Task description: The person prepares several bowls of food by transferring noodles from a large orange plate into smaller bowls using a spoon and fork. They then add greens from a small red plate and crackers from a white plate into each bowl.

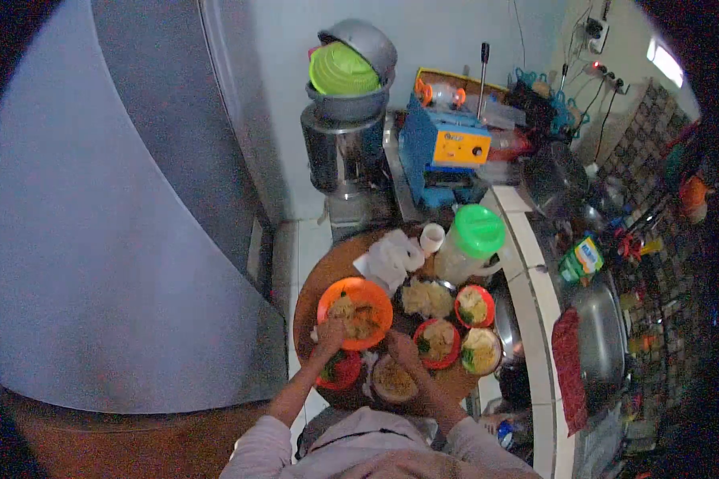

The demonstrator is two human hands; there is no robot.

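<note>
My left hand (pixel 332 335) reaches over the near rim of an orange bowl (pixel 384 301), its curled fingers at the pale and brown food inside. What they pinch is too small to make out. Right of that bowl, my right hand (pixel 402 345) is closed above a bowl of noodle-like food (pixel 395 378); anything in its fingers is hidden. Under my left forearm sits a red bowl with greens (pixel 342 370). To the right stand a red bowl (pixel 438 343), a pale bowl (pixel 482 351) and a smaller red bowl (pixel 474 306), all with food and greens.
On the round brown table (pixel 315 275) are a white plastic bag (pixel 390 259), a white cup (pixel 432 237), a green-lidded pitcher (pixel 478 239) and a container of pale food (pixel 427 298). A tiled counter edge (pixel 539 295) borders the right; a blue machine (pixel 447 144) stands behind.
</note>
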